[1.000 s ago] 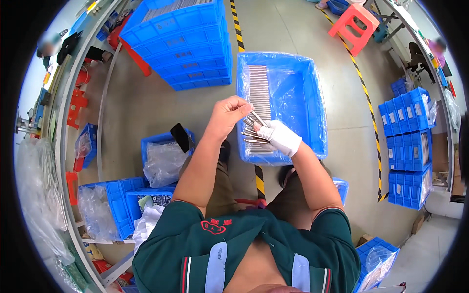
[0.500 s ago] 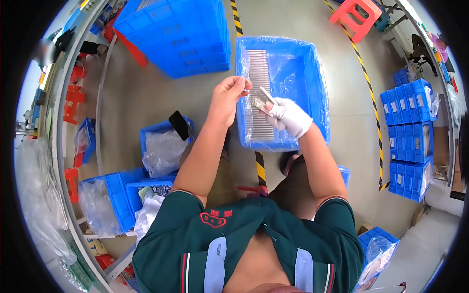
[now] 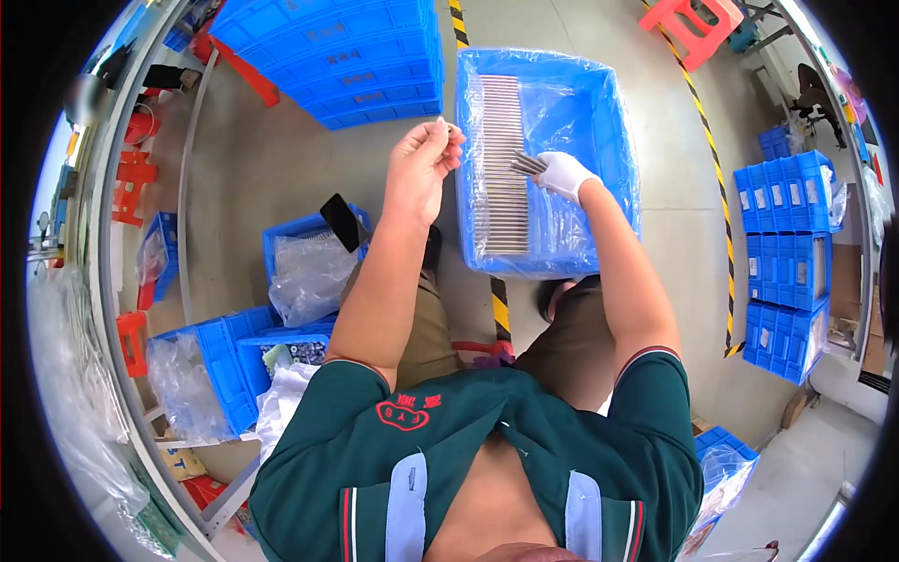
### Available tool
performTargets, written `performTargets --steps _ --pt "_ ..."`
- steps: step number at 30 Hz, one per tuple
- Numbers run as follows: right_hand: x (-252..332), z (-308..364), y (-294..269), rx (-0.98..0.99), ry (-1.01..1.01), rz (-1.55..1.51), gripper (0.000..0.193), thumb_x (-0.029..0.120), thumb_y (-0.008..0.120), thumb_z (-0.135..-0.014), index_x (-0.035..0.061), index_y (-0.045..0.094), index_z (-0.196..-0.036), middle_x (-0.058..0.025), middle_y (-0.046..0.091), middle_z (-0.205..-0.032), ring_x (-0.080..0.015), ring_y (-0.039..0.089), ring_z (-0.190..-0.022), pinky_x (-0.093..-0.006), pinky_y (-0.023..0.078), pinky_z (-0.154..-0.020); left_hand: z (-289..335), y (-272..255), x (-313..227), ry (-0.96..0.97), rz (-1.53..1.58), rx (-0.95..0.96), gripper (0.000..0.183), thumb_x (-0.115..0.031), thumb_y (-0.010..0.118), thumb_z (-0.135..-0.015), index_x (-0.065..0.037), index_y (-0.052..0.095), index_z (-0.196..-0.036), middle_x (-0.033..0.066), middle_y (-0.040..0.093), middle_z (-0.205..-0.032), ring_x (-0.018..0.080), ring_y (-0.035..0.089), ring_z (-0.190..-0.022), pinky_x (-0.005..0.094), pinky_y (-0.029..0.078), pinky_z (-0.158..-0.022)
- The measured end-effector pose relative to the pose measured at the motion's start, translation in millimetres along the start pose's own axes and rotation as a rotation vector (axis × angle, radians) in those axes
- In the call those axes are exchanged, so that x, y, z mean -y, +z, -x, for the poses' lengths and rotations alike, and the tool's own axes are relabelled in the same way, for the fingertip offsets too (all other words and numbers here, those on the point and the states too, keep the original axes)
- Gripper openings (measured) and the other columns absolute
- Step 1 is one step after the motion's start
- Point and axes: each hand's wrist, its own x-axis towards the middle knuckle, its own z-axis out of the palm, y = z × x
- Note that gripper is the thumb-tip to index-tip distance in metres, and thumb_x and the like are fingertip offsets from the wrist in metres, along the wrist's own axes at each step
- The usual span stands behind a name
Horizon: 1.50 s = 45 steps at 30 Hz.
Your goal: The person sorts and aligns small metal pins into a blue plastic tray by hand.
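From here I see the bare left hand (image 3: pixel 426 159) at eleven o'clock, fingers pinching a piece too small to identify, and the white-gloved right hand (image 3: pixel 565 175) at one o'clock, fingers wrapped around several slender silver metal rods (image 3: pixel 527 164) over a film-lined rectangular blue plastic bin (image 3: pixel 609 122), a row of similar rods (image 3: pixel 507 211) along its nine o'clock side.

Too small to tell tiny part from bare pinch in left hand (image 3: pixel 419 164), upper centre. Impossible to see gripped ends of metal rods (image 3: pixel 527 165), hidden by gloved right hand (image 3: pixel 565 175). Hard to make out contents beneath crumpled plastic (image 3: pixel 314 281), left of centre. Cut by top edge: blue crate stack (image 3: pixel 356 75), upper left; red stool (image 3: pixel 695 42), upper right. Blurred: round patch (image 3: pixel 86 98), upper left.
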Motion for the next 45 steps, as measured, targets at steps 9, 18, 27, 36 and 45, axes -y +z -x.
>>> performTargets --steps 9,18,27,36,45 --pt "24 -27 12 0.006 -0.067 0.316 0.034 0.024 0.061 -0.073 0.0021 0.058 -0.098 -0.0202 0.06 -0.095 -0.0343 0.057 -0.092 -0.0389 0.044 -0.079 4 1 -2 -0.04 -0.044 0.045 0.018 -0.02 0.049 -0.09 -0.005 0.057 -0.084 0.0043 0.057 -0.08 0.0095 0.049 -0.07 0.0237 0.041 -0.064" --pt "52 -9 27 -0.158 -0.13 0.439 0.022 0.02 0.061 -0.074 0.0063 0.061 -0.092 -0.0169 0.061 -0.091 -0.0313 0.059 -0.089 -0.0389 0.048 -0.076 4 -3 -6 -0.049 -0.049 0.057 0.018 -0.02 0.049 -0.09 -0.005 0.057 -0.083 0.0042 0.057 -0.08 0.009 0.049 -0.067 0.0233 0.04 -0.061" --pt "36 -17 23 -0.317 -0.291 0.433 0.017 0.019 0.059 -0.074 0.0171 0.064 -0.09 -0.0116 0.061 -0.084 -0.0295 0.059 -0.083 -0.0385 0.048 -0.071 6 -4 -8 -0.052 -0.032 0.047 0.018 -0.021 0.051 -0.089 -0.006 0.058 -0.081 0.0023 0.058 -0.078 0.0059 0.048 -0.064 0.0201 0.039 -0.059" --pt "26 -31 29 -0.443 -0.35 0.443 0.013 0.017 0.056 -0.073 0.0182 0.065 -0.083 -0.0104 0.061 -0.081 -0.0284 0.06 -0.08 -0.039 0.048 -0.066 5 -5 -8 -0.055 -0.061 0.041 0.018 -0.021 0.049 -0.09 -0.006 0.056 -0.083 0.0039 0.056 -0.079 0.0088 0.048 -0.065 0.0227 0.04 -0.059" --pt "28 -34 41 -0.561 -0.337 0.5 0.016 0.012 0.05 -0.074 0.0152 0.064 -0.081 -0.0107 0.06 -0.082 -0.027 0.059 -0.082 -0.0396 0.047 -0.07 4 -7 -7 -0.067 -0.044 0.041 0.018 -0.021 0.049 -0.09 -0.005 0.056 -0.083 0.004 0.056 -0.079 0.009 0.048 -0.065 0.0226 0.04 -0.058"
